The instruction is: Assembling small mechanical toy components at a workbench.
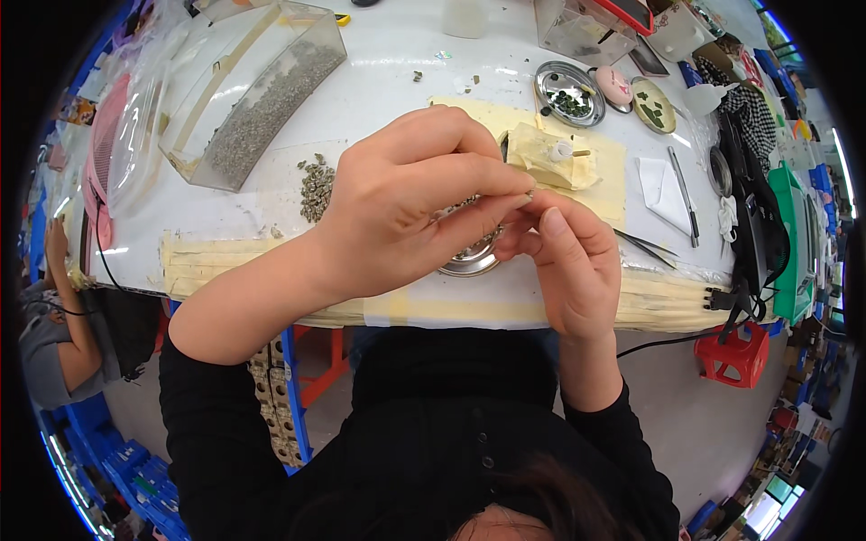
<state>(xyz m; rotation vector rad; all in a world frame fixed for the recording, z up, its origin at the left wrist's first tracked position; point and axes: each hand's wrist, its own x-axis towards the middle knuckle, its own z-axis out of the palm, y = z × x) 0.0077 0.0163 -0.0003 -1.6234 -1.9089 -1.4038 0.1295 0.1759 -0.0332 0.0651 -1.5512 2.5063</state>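
Observation:
Above a round metal dish [473,268], my left hand [419,194] and my right hand [577,261] come together at their fingertips. The left thumb and forefinger pinch at a tiny piece, mostly hidden and too small to name. My right hand's fingers are closed right beside it, and what they grip is hidden. Small greenish-grey pieces lie in the dish, which my left hand partly covers. A loose pile of similar pieces [317,189] lies on the table left of that hand. Just beyond the fingertips stands a block wrapped in yellowish tape [550,155].
At the far left sits a clear bin [262,104] of grey bits. To the right are a metal dish of dark green pieces [570,97], a pink round object [613,85], tweezers [648,247], a pen [683,194] and folded white paper [663,191]. Another person's arm [77,311] shows at left.

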